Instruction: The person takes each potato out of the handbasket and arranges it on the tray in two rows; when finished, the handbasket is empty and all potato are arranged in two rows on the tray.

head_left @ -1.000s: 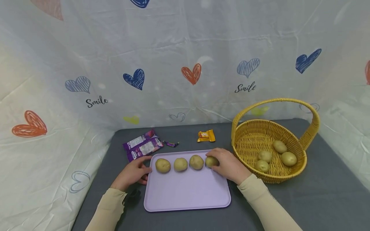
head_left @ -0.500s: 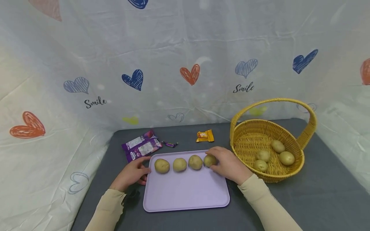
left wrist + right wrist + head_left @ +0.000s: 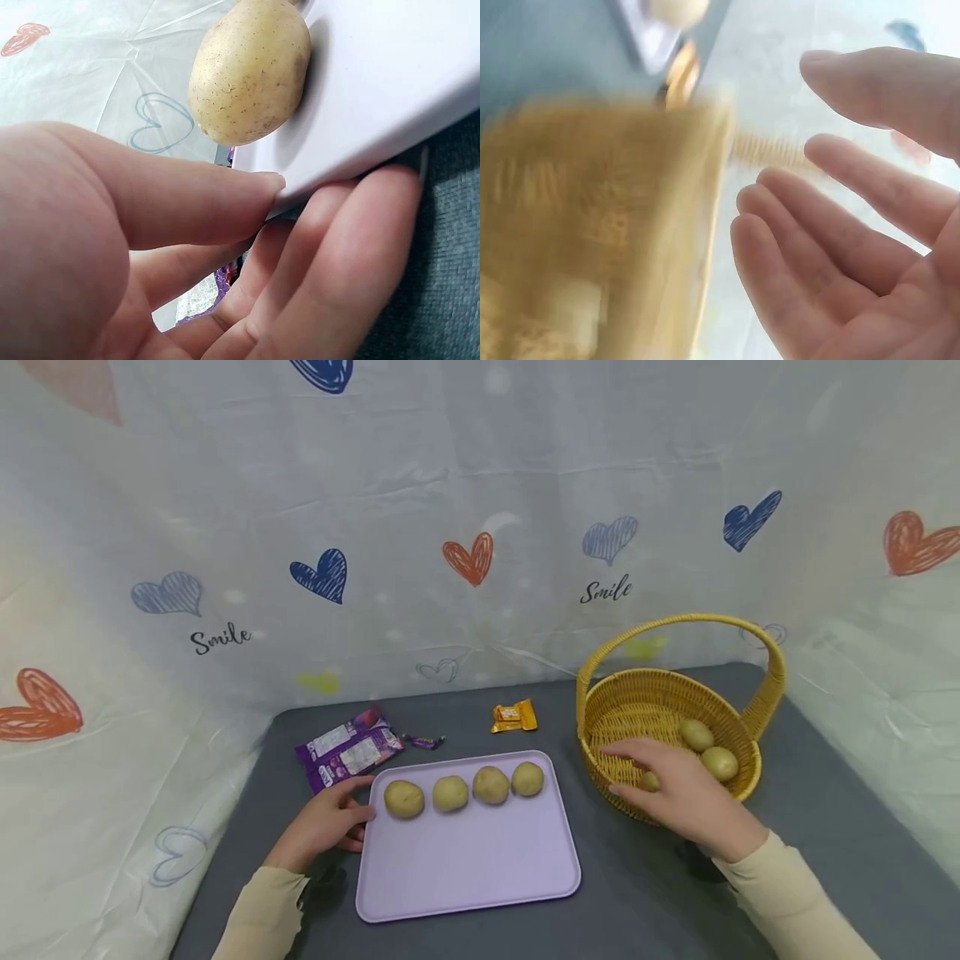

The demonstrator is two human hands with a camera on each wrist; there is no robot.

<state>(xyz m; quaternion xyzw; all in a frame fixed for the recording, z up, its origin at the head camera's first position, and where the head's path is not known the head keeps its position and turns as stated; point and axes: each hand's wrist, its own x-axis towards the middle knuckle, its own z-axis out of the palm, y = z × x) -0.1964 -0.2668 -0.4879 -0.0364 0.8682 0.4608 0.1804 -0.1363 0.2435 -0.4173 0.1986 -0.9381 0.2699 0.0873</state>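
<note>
My left hand (image 3: 321, 825) holds the left edge of a lilac tray (image 3: 468, 860). In the left wrist view the thumb rests on the tray's rim and the other fingers lie against its outer side and underside. A row of several potatoes lies along the tray's far side, from the left potato (image 3: 404, 799) to the right potato (image 3: 527, 779). My right hand (image 3: 682, 793) is over the near side of a yellow wicker basket (image 3: 630, 697), fingers spread, holding nothing. Potatoes (image 3: 720, 763) lie in the basket; the hand partly hides some of them.
Behind the tray lie a purple candy bag (image 3: 349, 747), a small purple wrapped candy (image 3: 423, 742) and an orange-yellow packet (image 3: 514, 716). The basket's tall handle (image 3: 686, 618) arches over it. A white printed curtain (image 3: 390, 568) hangs behind the dark table.
My right hand has let go of the rightmost potato on the tray and moved right to the basket. My left hand stays at the tray's edge. The head view has shifted slightly.
</note>
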